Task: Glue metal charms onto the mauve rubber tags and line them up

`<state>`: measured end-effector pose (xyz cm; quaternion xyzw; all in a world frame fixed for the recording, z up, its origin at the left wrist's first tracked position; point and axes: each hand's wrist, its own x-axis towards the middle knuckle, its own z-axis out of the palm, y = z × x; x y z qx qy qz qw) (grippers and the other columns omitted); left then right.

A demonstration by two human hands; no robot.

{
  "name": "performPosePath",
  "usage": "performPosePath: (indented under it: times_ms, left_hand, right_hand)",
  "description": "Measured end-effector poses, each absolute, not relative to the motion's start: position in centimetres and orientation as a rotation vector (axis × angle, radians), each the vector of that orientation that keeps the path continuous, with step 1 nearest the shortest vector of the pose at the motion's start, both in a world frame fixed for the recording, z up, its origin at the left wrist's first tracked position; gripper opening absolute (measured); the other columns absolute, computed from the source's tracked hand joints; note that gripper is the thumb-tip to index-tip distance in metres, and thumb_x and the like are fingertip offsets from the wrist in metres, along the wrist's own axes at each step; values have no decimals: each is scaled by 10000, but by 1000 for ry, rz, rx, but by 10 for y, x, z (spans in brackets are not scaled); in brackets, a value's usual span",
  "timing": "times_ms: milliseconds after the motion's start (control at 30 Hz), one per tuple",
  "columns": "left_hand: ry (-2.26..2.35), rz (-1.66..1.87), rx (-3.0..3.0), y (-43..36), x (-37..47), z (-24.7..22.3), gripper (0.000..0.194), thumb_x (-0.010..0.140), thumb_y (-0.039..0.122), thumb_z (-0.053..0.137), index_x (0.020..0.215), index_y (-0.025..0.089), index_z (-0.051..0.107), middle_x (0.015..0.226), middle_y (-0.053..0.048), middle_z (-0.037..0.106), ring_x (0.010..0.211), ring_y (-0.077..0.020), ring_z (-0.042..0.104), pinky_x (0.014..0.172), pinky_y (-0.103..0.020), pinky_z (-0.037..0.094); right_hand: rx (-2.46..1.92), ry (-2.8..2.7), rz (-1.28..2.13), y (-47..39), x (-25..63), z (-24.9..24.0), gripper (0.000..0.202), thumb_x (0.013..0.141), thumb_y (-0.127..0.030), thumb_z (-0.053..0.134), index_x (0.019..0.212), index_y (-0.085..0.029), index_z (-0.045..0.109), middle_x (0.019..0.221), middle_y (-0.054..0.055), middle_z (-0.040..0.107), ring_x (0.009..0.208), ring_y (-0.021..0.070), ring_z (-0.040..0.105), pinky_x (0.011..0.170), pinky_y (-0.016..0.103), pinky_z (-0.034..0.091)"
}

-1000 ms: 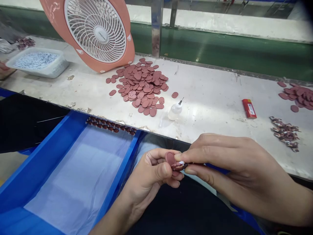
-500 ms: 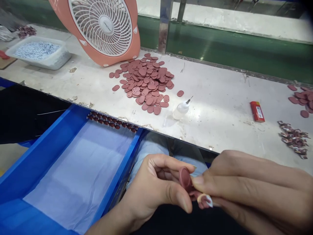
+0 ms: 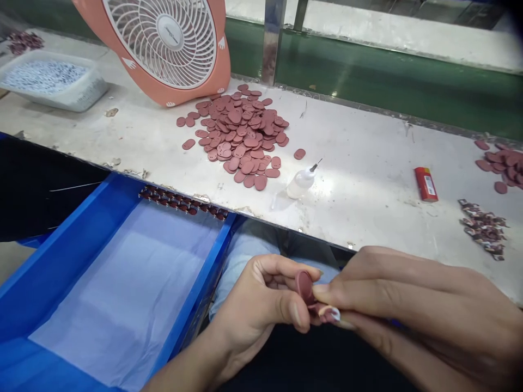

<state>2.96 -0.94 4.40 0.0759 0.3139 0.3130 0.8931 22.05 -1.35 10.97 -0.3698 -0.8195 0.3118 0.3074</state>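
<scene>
Lower against its maroon disc [image 3: 303, 284] than a second ago, a white-tipped figure [image 3: 326, 312] juts rightward. From left, dark pieces [image 3: 183, 203] line the far edge of a blue tray [image 3: 69, 256]; a disc pile [image 3: 241, 136] spreads near the far edge of the tabletop [image 3: 368, 163]. Below the near edge, the left hand [image 3: 261, 302] pinches the disc and the right hand [image 3: 400, 305] grips the figure. At right, similar figures [image 3: 484, 228] lie near another disc heap [image 3: 506, 163].

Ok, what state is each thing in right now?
Left hand, curled, holding reddish oval
Right hand, pinched against that oval
Piled discs, loose
Needle bottle, tip uncapped
Fan, leaning back; whether running, unclear
White tub, lidless, full
Blue tray, open-topped
Red oblong, lying flat
</scene>
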Motion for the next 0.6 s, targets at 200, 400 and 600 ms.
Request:
performPosePath:
  times_ms: [200,400,600]
  left_hand:
    - [590,696,184,-7,31,43,407,431,388,961,754,205,794,651,-9,740,521,-70,660,462,-76,495]
    - [609,732,211,-10,30,40,388,491,413,938,786,205,795,670,-1,729,540,-49,648,472,-71,487]
    - [635,736,219,-9,29,36,393,507,439,930,763,180,784,681,1,727,509,-24,618,488,-69,479]
  right_hand:
    - [-1025,-2152,839,-12,215,105,314,806,-67,690,1093,-191,678,934,-31,717,859,-62,633,810,-36,513]
    - [-1107,-2105,861,-12,214,101,246,835,-99,657,1049,-213,693,891,-31,712,783,-52,638,724,-12,506]
    - [-1093,-2110,832,-7,211,100,238,834,-82,648,1034,-202,699,841,-51,713,758,-64,631,733,-12,498]
